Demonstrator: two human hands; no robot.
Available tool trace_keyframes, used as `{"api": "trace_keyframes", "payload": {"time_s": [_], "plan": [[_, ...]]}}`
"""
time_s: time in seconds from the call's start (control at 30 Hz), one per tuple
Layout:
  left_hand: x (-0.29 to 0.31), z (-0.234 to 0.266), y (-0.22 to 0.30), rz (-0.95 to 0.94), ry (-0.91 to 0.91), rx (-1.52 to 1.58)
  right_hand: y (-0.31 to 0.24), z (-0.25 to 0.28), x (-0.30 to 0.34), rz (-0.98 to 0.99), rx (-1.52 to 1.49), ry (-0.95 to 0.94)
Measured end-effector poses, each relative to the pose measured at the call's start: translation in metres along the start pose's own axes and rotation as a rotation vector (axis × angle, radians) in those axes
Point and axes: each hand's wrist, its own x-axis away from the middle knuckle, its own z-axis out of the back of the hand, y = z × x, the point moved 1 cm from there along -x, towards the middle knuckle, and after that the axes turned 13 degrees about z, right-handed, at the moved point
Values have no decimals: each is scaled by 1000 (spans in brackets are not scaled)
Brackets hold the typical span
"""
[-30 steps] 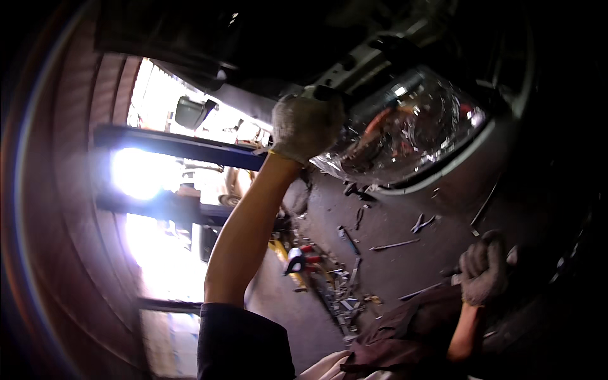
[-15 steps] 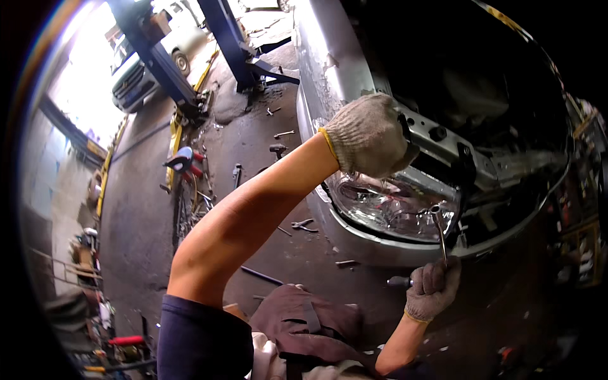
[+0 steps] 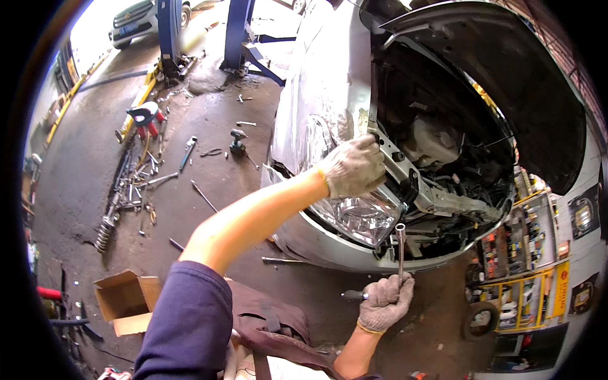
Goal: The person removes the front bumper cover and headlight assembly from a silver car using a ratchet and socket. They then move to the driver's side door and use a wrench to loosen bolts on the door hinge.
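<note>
My left hand, in a pale knitted glove, reaches over the headlight of a silver car. Its fingers are curled closed at the inner edge of the engine bay, beside a metal crossbar; whatever lies in them is hidden. Lower right, my gloved right hand is closed round a socket wrench. The chrome shaft points up, its socket end near the headlight's lower corner and apparently apart from the car. A dark handle sticks out to the left of the fist.
The raised hood hangs over the engine bay. On the floor at left lie a cordless drill, pliers, a coil spring strut and several loose tools. An open cardboard box, blue lift posts and a yellow shelf stand around.
The view has shifted and brightened, showing more of the engine bay and hood. The wrench's socket end, seen before over the headlight, now appears below its corner. Both hands remain closed.
</note>
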Motion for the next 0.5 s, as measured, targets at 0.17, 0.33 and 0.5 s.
{"api": "trace_keyframes", "payload": {"time_s": [0.17, 0.33, 0.5], "plan": [[109, 9, 67, 508, 73, 1295, 7, -20, 21, 56, 515, 173], [178, 12, 106, 571, -616, 2180, 62, -27, 38, 157, 1147, 38], [222, 8, 65, 1029, -360, 2340, 116, -97, -5, 351, 1764, -900]]}}
